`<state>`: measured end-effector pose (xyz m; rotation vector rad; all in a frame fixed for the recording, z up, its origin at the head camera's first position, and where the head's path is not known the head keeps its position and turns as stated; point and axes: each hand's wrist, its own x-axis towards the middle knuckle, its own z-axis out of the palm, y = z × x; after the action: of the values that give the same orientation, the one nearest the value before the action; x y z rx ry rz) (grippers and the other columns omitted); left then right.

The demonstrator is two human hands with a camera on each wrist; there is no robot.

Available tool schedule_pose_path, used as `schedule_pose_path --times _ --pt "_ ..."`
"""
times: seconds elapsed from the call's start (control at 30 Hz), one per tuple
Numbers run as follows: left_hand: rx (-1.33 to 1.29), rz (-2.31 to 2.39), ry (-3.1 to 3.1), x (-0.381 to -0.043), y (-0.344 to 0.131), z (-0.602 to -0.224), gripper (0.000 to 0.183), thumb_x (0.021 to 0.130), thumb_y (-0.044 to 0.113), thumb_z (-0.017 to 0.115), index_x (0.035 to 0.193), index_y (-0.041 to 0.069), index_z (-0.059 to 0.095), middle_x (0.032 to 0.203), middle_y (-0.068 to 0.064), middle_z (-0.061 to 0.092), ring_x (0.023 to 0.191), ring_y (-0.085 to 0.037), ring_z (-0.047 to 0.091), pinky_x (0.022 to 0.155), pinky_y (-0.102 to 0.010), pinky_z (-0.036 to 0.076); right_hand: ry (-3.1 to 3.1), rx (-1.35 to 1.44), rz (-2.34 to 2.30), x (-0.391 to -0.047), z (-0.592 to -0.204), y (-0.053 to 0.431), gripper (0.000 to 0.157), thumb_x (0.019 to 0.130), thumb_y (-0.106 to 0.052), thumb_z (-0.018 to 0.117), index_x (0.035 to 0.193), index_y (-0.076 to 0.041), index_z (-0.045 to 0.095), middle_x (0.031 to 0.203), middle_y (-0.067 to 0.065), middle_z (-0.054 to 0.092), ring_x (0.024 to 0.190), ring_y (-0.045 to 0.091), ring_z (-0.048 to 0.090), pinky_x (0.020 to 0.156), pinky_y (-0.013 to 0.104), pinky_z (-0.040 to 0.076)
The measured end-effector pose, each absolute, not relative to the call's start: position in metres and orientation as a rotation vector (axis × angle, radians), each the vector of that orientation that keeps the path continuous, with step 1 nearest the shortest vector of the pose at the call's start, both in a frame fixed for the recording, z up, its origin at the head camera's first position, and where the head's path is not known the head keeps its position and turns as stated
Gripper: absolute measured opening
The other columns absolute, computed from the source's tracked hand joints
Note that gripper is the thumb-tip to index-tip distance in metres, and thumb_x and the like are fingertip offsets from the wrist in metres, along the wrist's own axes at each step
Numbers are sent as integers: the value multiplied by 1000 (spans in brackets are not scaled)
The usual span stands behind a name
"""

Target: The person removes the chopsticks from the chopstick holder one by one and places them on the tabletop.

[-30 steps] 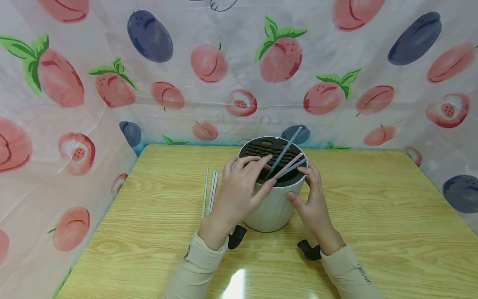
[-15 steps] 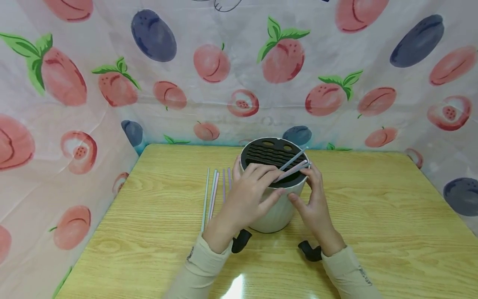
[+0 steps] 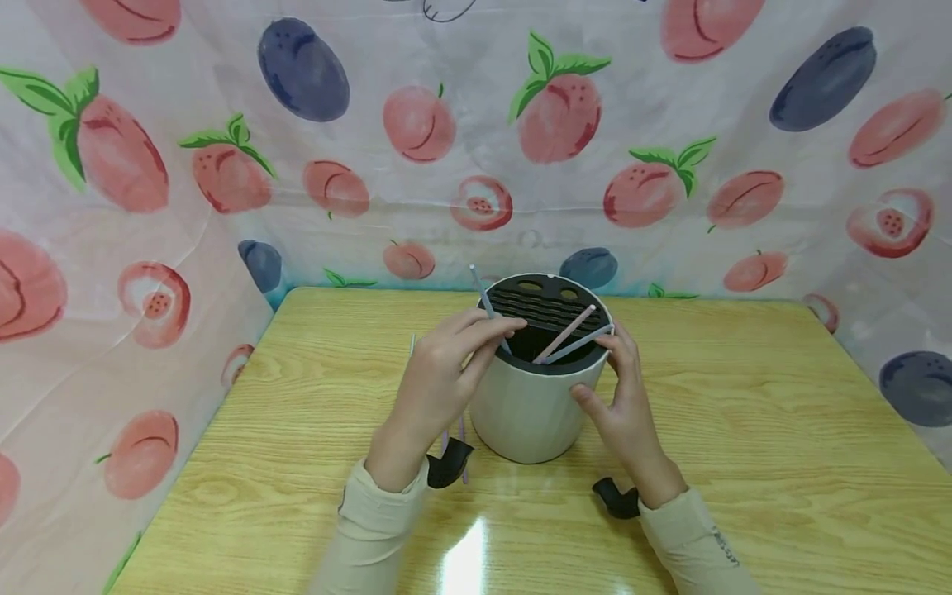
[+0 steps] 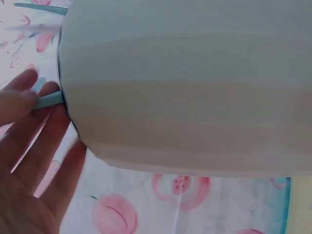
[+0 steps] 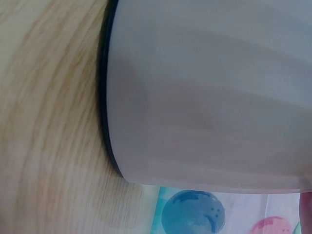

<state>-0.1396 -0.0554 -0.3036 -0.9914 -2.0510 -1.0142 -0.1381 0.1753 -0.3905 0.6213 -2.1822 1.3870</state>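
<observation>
A white, round utensil holder (image 3: 530, 417) with a black slotted top stands upright on the table. My left hand (image 3: 439, 368) pinches a blue-grey chopstick (image 3: 482, 291) that leans left from the top's front opening. In the left wrist view, thumb and fingers close on this chopstick (image 4: 49, 100) just above the rim. A pink chopstick (image 3: 567, 332) and another blue-grey chopstick (image 3: 580, 343) lean right in the same opening. With its thumb on the front wall and fingers at the rim, my right hand (image 3: 628, 405) holds the holder's right side. The holder wall (image 5: 204, 107) fills most of the right wrist view.
Purple chopsticks (image 3: 465, 476) lie on the wooden table (image 3: 744, 413) left of the holder, partly behind my left arm. A pale green chopstick tip (image 3: 412, 342) shows beyond the wrist. Fruit-print cloth (image 3: 476, 124) hangs behind and at the sides.
My left hand has shifted left, and the blue-grey chopstick has swung from leaning right to leaning left. My right hand stays on the holder. The other two chopsticks still lean right.
</observation>
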Motion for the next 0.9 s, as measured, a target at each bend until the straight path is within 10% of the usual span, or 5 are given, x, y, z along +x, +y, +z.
schedule_pose_path --times 0.6,0.9 --pt "-882 -1448 -1578 -104 -73 -269 5 85 -10 51 83 -8 47 87 -17 60 83 -23 60 70 -31 49 -2172 627 1429 -115 -365 161 56 88 -28 57 126 3 30 143 18 14 129 32 19 95 62 20" --pt "-807 -1628 -1436 -94 -84 -261 20 86 -3 53 86 -15 38 87 -22 58 81 -29 59 71 -36 49 -2194 606 1408 -131 -391 173 60 84 -35 60 130 -9 32 145 1 15 131 23 20 98 58 21"
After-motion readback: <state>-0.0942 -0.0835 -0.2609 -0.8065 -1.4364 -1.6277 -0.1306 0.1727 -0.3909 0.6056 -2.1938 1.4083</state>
